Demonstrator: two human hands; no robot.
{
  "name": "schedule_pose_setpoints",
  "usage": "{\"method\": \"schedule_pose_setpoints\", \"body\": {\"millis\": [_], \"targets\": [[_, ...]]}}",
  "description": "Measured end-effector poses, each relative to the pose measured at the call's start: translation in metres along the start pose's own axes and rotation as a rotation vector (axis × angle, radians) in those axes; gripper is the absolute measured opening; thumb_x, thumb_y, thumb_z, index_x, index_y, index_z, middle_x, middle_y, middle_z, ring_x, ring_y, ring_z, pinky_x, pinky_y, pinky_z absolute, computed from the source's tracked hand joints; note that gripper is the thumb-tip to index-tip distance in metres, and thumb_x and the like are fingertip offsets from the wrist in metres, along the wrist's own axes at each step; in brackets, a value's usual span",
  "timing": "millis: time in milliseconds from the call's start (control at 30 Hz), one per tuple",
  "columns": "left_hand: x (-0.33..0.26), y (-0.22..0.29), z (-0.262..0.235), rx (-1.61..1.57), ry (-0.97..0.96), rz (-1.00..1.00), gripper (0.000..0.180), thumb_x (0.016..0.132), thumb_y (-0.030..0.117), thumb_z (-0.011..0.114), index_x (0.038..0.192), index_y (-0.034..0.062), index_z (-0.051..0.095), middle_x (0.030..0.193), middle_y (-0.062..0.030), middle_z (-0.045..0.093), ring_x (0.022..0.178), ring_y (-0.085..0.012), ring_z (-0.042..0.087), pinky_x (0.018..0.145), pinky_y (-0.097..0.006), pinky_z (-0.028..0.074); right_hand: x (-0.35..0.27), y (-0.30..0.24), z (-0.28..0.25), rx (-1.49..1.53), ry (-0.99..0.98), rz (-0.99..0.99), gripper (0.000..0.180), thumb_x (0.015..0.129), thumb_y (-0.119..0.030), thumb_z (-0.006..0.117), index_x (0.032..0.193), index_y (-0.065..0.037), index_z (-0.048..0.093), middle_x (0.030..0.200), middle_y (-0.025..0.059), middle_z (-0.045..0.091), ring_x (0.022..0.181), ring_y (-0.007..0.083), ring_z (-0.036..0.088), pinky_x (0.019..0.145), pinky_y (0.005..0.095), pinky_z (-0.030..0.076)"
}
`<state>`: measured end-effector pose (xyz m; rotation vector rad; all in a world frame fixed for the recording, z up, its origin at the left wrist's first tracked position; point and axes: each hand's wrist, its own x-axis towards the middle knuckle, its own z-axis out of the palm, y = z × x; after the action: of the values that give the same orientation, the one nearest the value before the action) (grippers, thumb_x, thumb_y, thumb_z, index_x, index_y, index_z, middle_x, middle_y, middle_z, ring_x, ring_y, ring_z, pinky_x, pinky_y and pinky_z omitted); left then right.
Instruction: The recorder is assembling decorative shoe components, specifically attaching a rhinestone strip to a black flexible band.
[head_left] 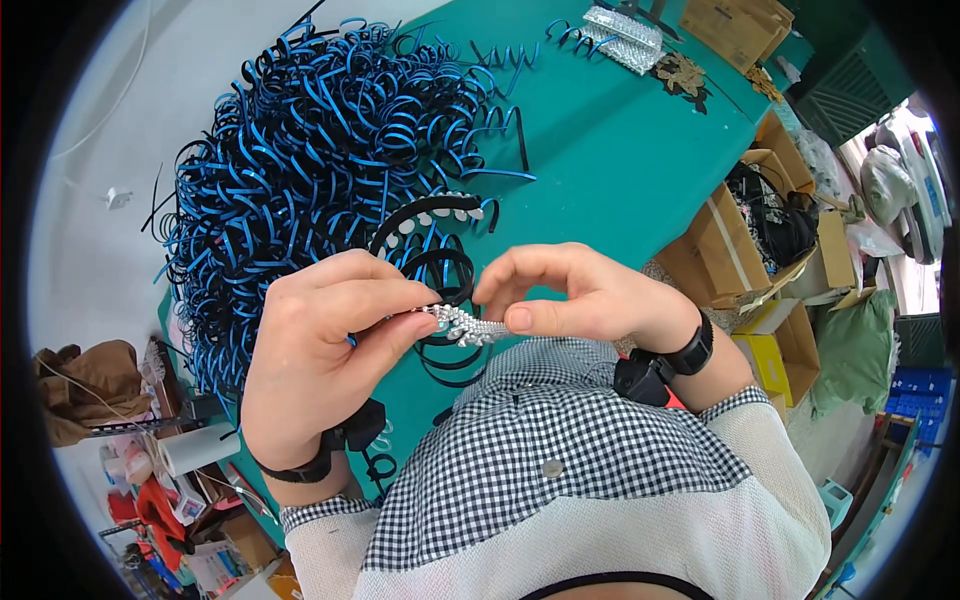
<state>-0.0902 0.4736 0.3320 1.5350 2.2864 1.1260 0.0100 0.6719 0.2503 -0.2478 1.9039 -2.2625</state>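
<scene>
My left hand (335, 320) pinches a silver beaded trim band (465, 326) between thumb and fingertips, just in front of my body. The thumb of my right hand (575, 295) presses on the band's other end, with its fingers curled behind. Black strip (440, 268) loops above and below the beaded part; where it joins the band is hidden by my fingers. Just beyond my hands, a curved black band (425, 212) with whitish round pieces along its edge lies against a big heap of curly blue-and-black ribbon strips (300, 150).
The heap covers much of the green table (580, 140). Silvery wrapped packs (625, 40) and gold-and-black appliques (682, 76) lie at the far side. Open cardboard boxes (715, 240) stand to the right, one with black items inside. A white roll (195, 448) sits lower left.
</scene>
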Motion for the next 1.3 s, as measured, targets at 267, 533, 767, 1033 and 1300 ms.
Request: {"method": "schedule_pose_setpoints", "body": {"millis": [267,533,767,1033,1300], "targets": [[-0.005,-0.003,-0.005,-0.030,0.002,-0.017,0.015,0.065,-0.001,0.069,0.079,0.0007,0.066,0.068,-0.0082,0.060,0.054,-0.0136,0.056,0.047,-0.023,0.042,-0.005,0.018,0.000,0.068,-0.053,-0.017,0.026,0.082,-0.017,0.062,0.101,-0.001,0.054,0.086,0.0026,0.058,0.081,0.0099,0.054,0.077,0.0259,0.042],[-0.003,-0.009,0.000,0.017,0.061,-0.009,0.015,0.065,0.002,0.070,0.079,0.0006,0.065,0.070,-0.0059,0.060,0.058,-0.0117,0.053,0.050,-0.022,0.037,-0.025,-0.027,0.008,-0.467,0.227,-0.238,0.015,0.076,-0.018,0.067,0.073,-0.004,0.062,0.062,0.0022,0.056,0.053,0.0110,0.051,0.046,0.0256,0.039],[0.007,-0.005,0.000,-0.058,-0.013,0.086,0.018,0.063,0.004,0.073,0.079,0.0019,0.066,0.068,-0.0078,0.062,0.057,-0.0138,0.058,0.048,-0.022,0.044,-0.044,-0.052,0.015,-0.790,0.174,-0.570,0.012,0.071,-0.013,0.069,0.073,-0.006,0.060,0.056,0.0021,0.047,0.046,0.0194,0.048,0.042,0.0309,0.034],[0.015,0.000,0.006,-0.103,0.027,0.095,0.020,0.061,0.004,0.075,0.079,0.0023,0.067,0.069,-0.0079,0.062,0.057,-0.0127,0.057,0.047,-0.021,0.043,-0.046,-0.052,0.019,-0.715,0.143,-0.650,0.012,0.069,-0.009,0.070,0.073,-0.002,0.061,0.057,0.0038,0.051,0.044,0.0176,0.047,0.040,0.0296,0.032],[0.011,-0.006,-0.007,-0.235,-0.035,0.080,0.019,0.059,0.001,0.074,0.077,0.0015,0.067,0.070,-0.0084,0.062,0.055,-0.0113,0.055,0.047,-0.020,0.041,-0.043,-0.052,0.003,-0.714,0.250,-0.445,0.009,0.070,-0.010,0.069,0.070,-0.005,0.062,0.053,0.0038,0.049,0.045,0.0183,0.048,0.041,0.0292,0.035]]}}
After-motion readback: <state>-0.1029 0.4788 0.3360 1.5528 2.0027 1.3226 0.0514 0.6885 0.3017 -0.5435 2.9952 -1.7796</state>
